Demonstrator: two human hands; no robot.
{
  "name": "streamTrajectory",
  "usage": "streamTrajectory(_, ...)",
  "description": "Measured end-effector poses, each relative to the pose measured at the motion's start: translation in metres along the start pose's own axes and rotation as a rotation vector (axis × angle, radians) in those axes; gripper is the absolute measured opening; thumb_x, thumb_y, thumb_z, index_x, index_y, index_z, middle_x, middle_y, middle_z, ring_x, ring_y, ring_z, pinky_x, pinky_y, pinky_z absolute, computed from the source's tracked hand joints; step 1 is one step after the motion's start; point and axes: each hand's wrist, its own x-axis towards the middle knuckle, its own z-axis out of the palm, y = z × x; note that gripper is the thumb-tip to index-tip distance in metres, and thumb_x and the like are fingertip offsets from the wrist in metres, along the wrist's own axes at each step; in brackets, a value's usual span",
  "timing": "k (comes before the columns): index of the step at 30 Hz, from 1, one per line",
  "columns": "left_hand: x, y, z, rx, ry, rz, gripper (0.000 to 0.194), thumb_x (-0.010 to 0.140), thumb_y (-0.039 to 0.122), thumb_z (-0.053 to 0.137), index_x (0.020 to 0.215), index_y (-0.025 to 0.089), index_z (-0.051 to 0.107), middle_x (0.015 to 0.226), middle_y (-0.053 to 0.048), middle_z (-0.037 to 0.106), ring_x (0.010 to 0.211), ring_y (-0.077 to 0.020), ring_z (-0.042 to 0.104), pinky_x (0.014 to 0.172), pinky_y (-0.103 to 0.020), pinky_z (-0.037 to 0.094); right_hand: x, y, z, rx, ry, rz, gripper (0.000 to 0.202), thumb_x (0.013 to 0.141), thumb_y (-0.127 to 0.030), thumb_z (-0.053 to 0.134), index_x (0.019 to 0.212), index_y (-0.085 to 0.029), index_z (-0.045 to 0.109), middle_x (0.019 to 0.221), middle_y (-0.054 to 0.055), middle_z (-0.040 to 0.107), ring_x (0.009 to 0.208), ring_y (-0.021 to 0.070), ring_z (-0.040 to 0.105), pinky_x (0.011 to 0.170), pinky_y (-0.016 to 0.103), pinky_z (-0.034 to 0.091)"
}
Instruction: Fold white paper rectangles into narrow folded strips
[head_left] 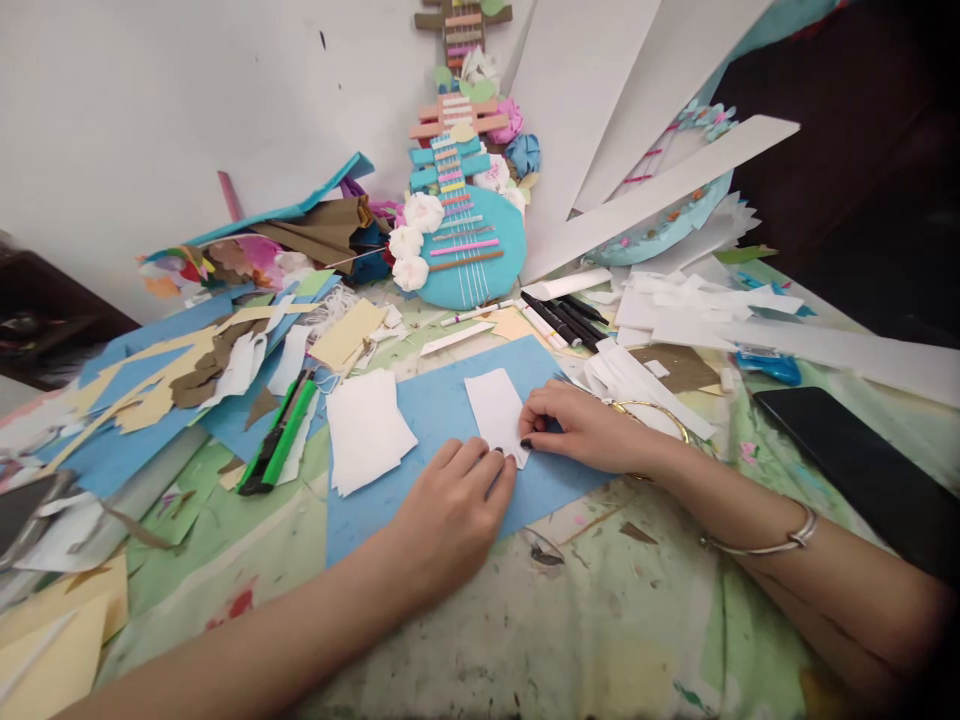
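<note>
A small white sheet of paper [495,402] lies on a blue sheet of paper [442,480] in front of me. My left hand [466,500] rests on its near edge, with the fingers curled together and their tips hidden. From the right, my right hand [570,425] pinches the near right corner of the same white paper between thumb and fingers. A stack of white paper pieces [367,430] sits on the blue sheet's left side, apart from both hands. A green and black box cutter [277,435] lies left of that stack.
Paper-covered, lute-shaped crafts [472,235] lean against the wall. Black markers [566,315] lie behind the blue sheet. To the right are white paper strips [712,300] and a black phone [855,470]. Coloured paper scraps [165,370] cover the left of the table.
</note>
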Motion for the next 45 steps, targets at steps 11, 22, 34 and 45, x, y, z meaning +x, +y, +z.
streamTrajectory(11, 0.001, -0.002, 0.001, -0.094, -0.024, -0.042, 0.032, 0.081, 0.006, 0.042, 0.109, 0.006, 0.057, 0.099, -0.016, 0.06, 0.097, -0.0292, 0.051, 0.077, -0.042, 0.044, 0.0, 0.002, 0.003, -0.033, 0.013, -0.01, 0.005, 0.081, -0.015, 0.056, 0.077, -0.017, 0.058, 0.077, 0.001, 0.058, 0.078, 0.0151, 0.046, 0.071, 0.028, 0.032)
streamTrajectory(22, 0.0, -0.004, 0.002, -0.329, 0.009, -0.11, 0.029, 0.084, 0.006, 0.041, 0.109, 0.007, 0.056, 0.11, -0.018, 0.056, 0.103, -0.0266, 0.048, 0.086, -0.043, 0.046, 0.001, 0.001, 0.002, -0.031, 0.015, 0.007, 0.003, 0.078, -0.016, 0.058, 0.078, -0.018, 0.06, 0.076, 0.001, 0.058, 0.077, 0.0152, 0.048, 0.071, 0.027, 0.033)
streamTrajectory(34, 0.027, -0.031, 0.007, -0.774, -0.044, -0.503, 0.009, 0.074, 0.01, 0.059, 0.079, 0.017, 0.059, 0.075, 0.001, 0.059, 0.072, -0.0136, 0.054, 0.066, -0.026, 0.041, 0.002, 0.002, 0.002, -0.024, 0.007, -0.026, 0.007, 0.077, -0.014, 0.058, 0.079, -0.018, 0.063, 0.071, 0.0, 0.059, 0.074, 0.0148, 0.051, 0.072, 0.028, 0.034)
streamTrajectory(45, 0.029, -0.034, 0.005, -0.689, -0.165, -0.49, 0.006, 0.079, 0.015, 0.053, 0.076, 0.017, 0.058, 0.075, 0.0, 0.057, 0.069, -0.0142, 0.052, 0.063, -0.026, 0.04, 0.001, 0.001, 0.001, -0.025, -0.001, -0.028, 0.006, 0.077, -0.016, 0.059, 0.08, -0.019, 0.064, 0.073, 0.001, 0.061, 0.075, 0.0154, 0.052, 0.072, 0.029, 0.035)
